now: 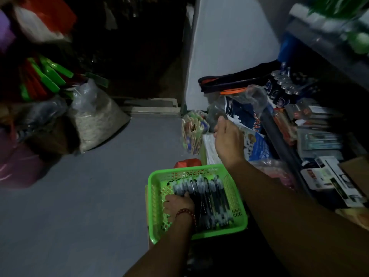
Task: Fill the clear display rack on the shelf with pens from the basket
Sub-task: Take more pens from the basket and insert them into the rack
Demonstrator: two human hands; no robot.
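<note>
A green plastic basket [235,222] stands on the grey floor, with several dark pens [211,198] lying side by side in it. My left hand [178,204], a bead bracelet at its wrist, is down in the basket at the left end of the pens, with curled fingers and the thumb on them. My right hand [227,136] reaches forward above the basket and pinches a clear, greyish plastic object [216,114] at the shelf's near end. Blur hides whether that object is the display rack.
A low shelf [279,140] crowded with packets, boxes and small bottles runs along the right. A bundle of coloured sticks [192,132] stands beyond the basket. A clear sack of grain [95,122] and green and red plastic goods [46,76] sit at the left. Grey floor [89,196] lies between.
</note>
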